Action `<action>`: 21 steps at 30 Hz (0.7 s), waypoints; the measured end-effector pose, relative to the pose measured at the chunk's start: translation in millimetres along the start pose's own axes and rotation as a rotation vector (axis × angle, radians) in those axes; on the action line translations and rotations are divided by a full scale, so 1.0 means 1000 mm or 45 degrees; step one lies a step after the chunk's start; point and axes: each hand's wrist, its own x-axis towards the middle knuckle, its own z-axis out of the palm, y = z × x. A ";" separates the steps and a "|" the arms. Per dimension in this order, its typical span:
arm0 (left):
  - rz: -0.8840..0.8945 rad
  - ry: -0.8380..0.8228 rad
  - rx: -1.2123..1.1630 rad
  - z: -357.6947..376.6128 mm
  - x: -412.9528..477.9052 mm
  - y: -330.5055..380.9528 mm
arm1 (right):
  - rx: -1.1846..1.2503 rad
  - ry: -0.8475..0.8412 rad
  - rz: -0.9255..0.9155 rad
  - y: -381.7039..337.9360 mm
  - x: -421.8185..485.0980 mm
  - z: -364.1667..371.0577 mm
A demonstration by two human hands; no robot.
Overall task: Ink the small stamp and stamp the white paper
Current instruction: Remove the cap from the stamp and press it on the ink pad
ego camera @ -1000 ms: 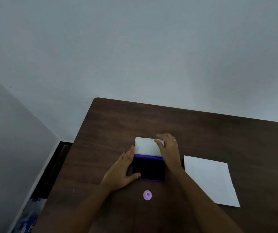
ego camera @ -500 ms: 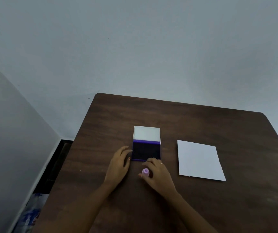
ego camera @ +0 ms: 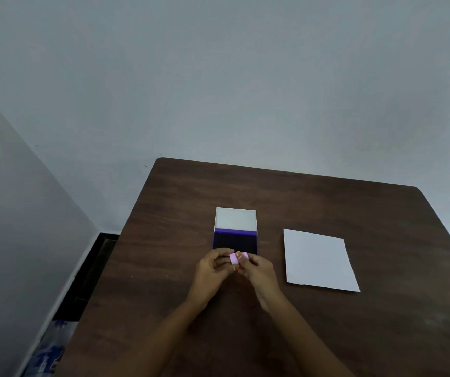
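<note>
Both your left hand (ego camera: 213, 270) and right hand (ego camera: 259, 273) pinch the small lilac plastic stamp (ego camera: 237, 258) just beside the open purple ink pad (ego camera: 235, 242), mid-desk.

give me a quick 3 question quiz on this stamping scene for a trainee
1. True or false: the ink pad is open, its white lid folded back on the far side.
2. Which hands touch the small stamp? A) left only B) right only C) both
3. Fill in: the white paper lies to the ____ of the ink pad on the table.

Key:
1. True.
2. C: the left hand and right hand both pinch the lilac stamp, just near of the pad.
3. Right; no stamp mark shows on it.
</note>
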 end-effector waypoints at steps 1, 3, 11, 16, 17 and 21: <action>0.021 -0.008 -0.011 0.000 0.001 0.002 | 0.052 -0.022 0.017 0.000 0.000 0.000; 0.045 -0.013 -0.031 0.000 0.004 0.004 | 0.138 -0.048 0.056 -0.001 0.001 -0.001; -0.097 0.027 -0.165 -0.003 0.010 0.006 | 0.416 -0.147 0.078 -0.003 0.005 -0.011; -0.107 -0.104 0.330 -0.010 0.013 -0.004 | 1.083 -0.137 0.321 -0.018 0.009 -0.021; -0.053 -0.162 0.500 -0.010 0.014 -0.008 | 1.145 -0.144 0.341 -0.021 0.009 -0.022; 0.119 -0.364 0.917 -0.005 0.017 -0.021 | 1.324 -0.155 0.383 -0.028 0.007 -0.024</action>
